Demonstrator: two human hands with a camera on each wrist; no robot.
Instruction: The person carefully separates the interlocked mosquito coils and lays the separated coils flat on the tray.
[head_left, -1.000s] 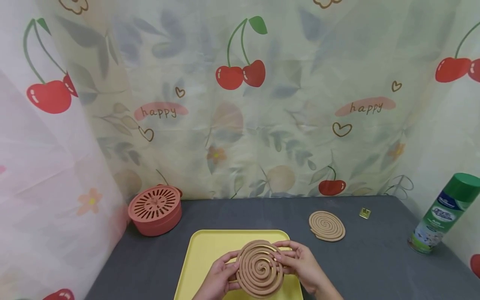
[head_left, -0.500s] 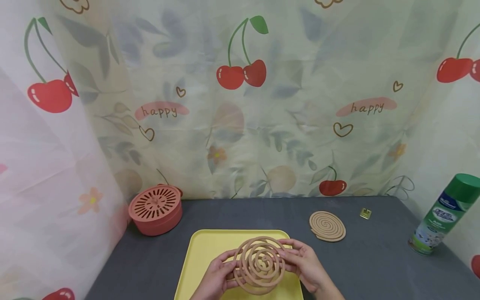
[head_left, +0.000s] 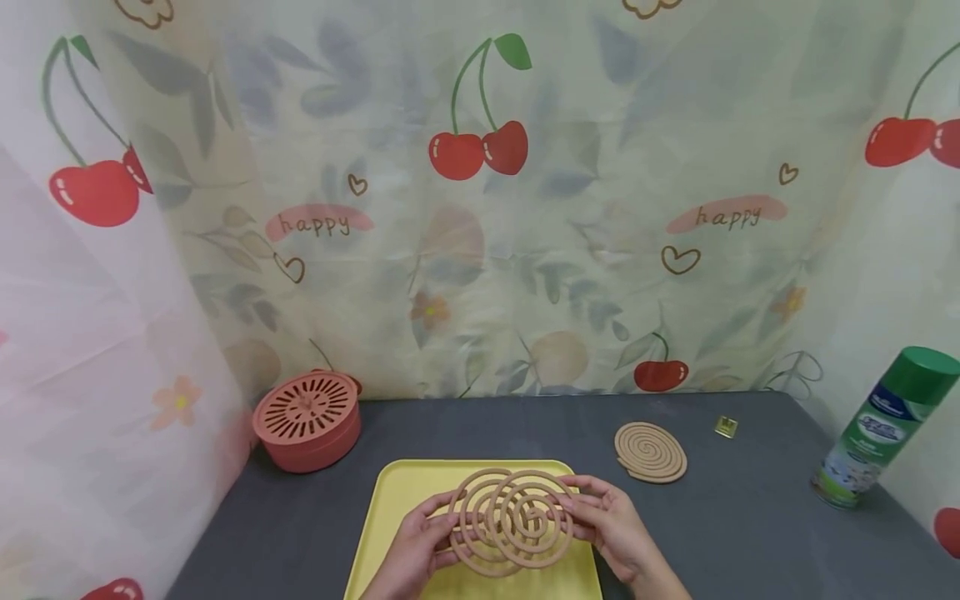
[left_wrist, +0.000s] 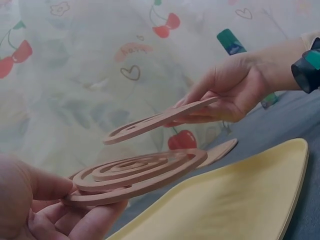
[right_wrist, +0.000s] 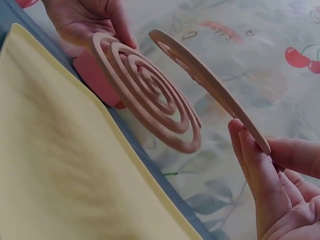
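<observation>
The left hand (head_left: 412, 536) pinches one mosquito coil (right_wrist: 151, 84); the right hand (head_left: 611, 525) pinches a second coil (right_wrist: 212, 86), apart from the first, both over a yellow tray (head_left: 408, 483). On the dark tabletop (head_left: 480, 429), an aerosol can (head_left: 877, 433) leans at right; farther back are a third coil (head_left: 650, 452) and, at left, a pink slotted-lid box (head_left: 311, 425).

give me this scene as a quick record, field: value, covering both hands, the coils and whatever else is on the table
left hand: holds one brown spiral coil by its edge
right hand: pinches a second coil by its edge
held coils: apart in both wrist views, overlapping in the head view
below the hands: yellow tray
third coil: flat on the dark table, beyond the tray's right side
far left: round pink slotted container
far right: green spray can
small item: gold-coloured square piece, right of the third coil
</observation>
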